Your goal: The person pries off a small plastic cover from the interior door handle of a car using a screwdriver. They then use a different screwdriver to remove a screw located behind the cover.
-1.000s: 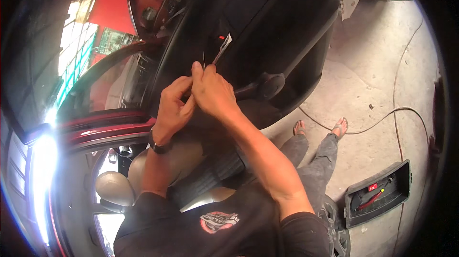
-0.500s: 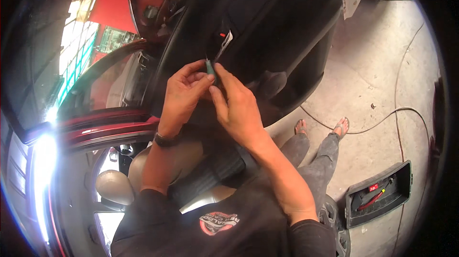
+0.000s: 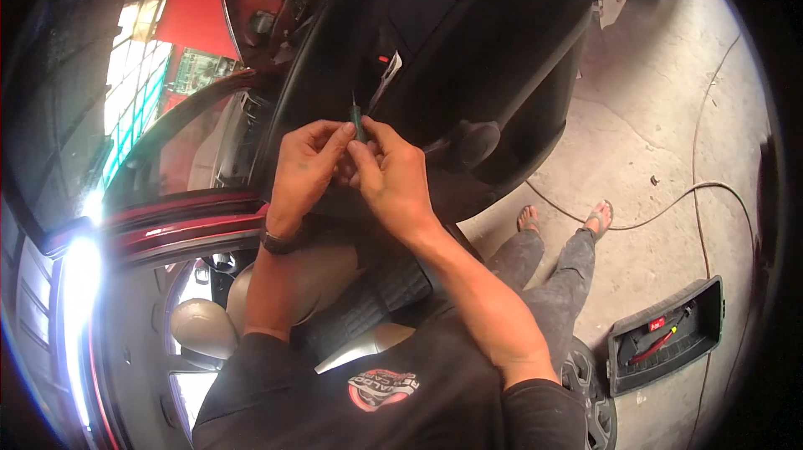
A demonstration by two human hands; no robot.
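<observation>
Headrest, beige, inside the car at left; wristwatch, dark, on the left wrist; left hand, thumb and forefinger together at the tool's left side, whether gripping cannot be told; green-handled tool, between both hands before the door, thin shaft pointing up; door handle, shiny, just beyond the shaft, small red mark beside it; right hand, thumb and forefinger clamped on the tool's lower end; door, black inner panel; wheel, partly hidden by the sleeve; bin, black, on the floor, holding a red-and-yellow tool.
</observation>
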